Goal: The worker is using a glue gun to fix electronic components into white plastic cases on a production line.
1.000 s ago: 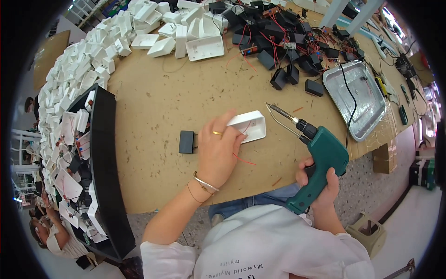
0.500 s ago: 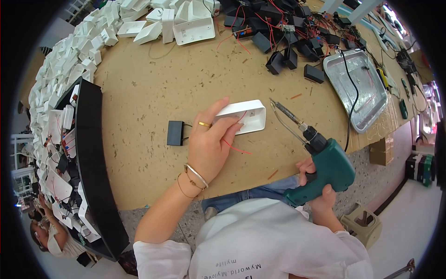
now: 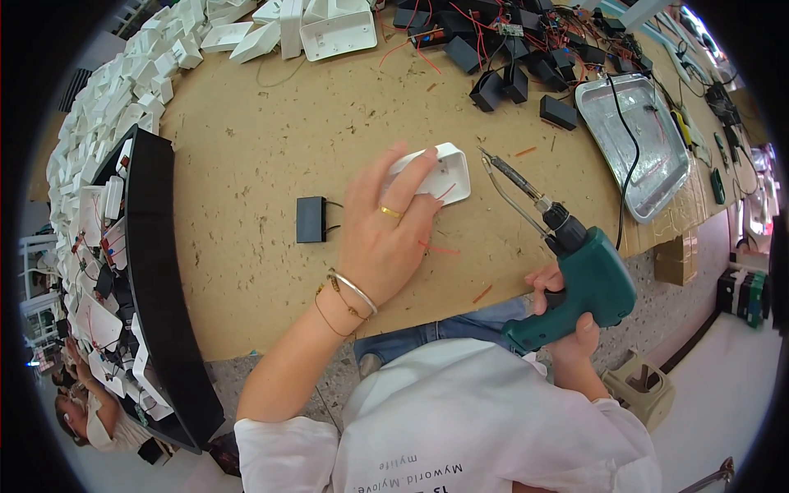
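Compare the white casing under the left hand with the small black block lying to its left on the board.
The white casing is pale, open and tray-like with rounded corners; the black block is dark, closed and square-edged. The white casing is larger than the black block. The left hand rests on the white casing, while the black block lies untouched. Thin leads stick out of the black block's side. Both lie flat on the brown board.

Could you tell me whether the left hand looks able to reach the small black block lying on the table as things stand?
Probably yes. The left hand rests on the white casing, and the small black block lies just beside it on bare table, with nothing between them.
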Tool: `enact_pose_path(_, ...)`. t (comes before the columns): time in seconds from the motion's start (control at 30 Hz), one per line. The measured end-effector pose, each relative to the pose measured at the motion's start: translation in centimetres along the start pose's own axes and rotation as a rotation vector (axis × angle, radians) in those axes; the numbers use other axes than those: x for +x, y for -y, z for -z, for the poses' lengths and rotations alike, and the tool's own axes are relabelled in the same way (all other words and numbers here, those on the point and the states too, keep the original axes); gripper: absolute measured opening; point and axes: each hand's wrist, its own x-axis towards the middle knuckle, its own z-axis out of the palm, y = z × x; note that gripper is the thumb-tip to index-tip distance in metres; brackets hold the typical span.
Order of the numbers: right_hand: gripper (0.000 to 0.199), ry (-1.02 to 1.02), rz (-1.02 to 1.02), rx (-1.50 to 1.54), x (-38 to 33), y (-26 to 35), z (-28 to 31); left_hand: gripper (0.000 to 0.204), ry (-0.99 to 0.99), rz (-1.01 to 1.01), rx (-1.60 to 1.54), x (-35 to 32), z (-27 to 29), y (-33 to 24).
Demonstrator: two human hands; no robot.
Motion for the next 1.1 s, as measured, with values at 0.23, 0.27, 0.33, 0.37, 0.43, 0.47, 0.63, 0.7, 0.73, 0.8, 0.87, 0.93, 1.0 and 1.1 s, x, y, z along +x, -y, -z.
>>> enact_pose_path(0.23,0.066,-0.001,-0.050,-0.174,-0.7,0.5,0.2,0.013,-0.016,0.093,-0.137,0.1,-0.5,-0.2)
enact_pose_path(0.27,0.066,0.000,-0.051,-0.174,-0.8,0.6,0.1,0.013,-0.015,0.094,-0.136,0.0,-0.6,-0.3)
enact_pose_path(0.33,0.067,-0.021,-0.144,-0.173,-1.1,0.9,-0.2,0.012,-0.029,0.140,-0.147,0.1,-0.6,-0.5)
enact_pose_path(0.37,0.067,-0.021,-0.145,-0.174,-1.2,1.0,-0.3,0.012,-0.029,0.141,-0.148,0.1,-0.7,-0.6)
enact_pose_path(0.43,0.068,-0.054,-0.180,-0.177,-1.3,1.0,-0.5,0.011,-0.029,0.148,-0.130,0.2,-0.9,-0.7)
enact_pose_path(0.47,0.068,-0.056,-0.181,-0.180,-1.3,1.1,-0.5,0.011,-0.030,0.149,-0.133,0.2,-0.9,-0.8)
enact_pose_path(0.63,0.066,0.006,-0.204,-0.203,-0.9,0.9,-0.4,0.010,-0.027,0.118,-0.073,0.2,-0.9,-0.8)
enact_pose_path(0.7,0.066,0.005,-0.208,-0.227,-0.7,1.1,-0.6,0.010,-0.028,0.119,-0.076,0.2,-1.0,-0.8)
enact_pose_path(0.73,0.066,0.005,-0.212,-0.248,-0.7,1.2,-0.7,0.009,-0.029,0.118,-0.078,0.2,-1.0,-0.8)
enact_pose_path(0.8,0.067,0.000,-0.228,-0.269,-0.6,1.3,-0.9,0.009,-0.027,0.119,-0.079,0.2,-1.1,-0.7)
enact_pose_path(0.87,0.067,-0.005,-0.244,-0.289,-0.6,1.5,-0.9,0.009,-0.026,0.120,-0.080,0.2,-1.0,-0.7)
enact_pose_path(0.93,0.066,-0.014,-0.280,-0.330,-0.6,1.6,-1.0,0.009,-0.021,0.124,-0.086,0.2,-1.1,-0.7)
enact_pose_path(1.0,0.065,-0.014,-0.309,-0.351,-0.5,2.0,-1.1,0.009,-0.021,0.125,-0.084,0.2,-1.0,-0.7)
enact_pose_path(1.1,0.063,-0.021,-0.337,-0.374,-0.5,2.0,-1.3,0.009,-0.019,0.128,-0.086,0.2,-0.9,-0.8)
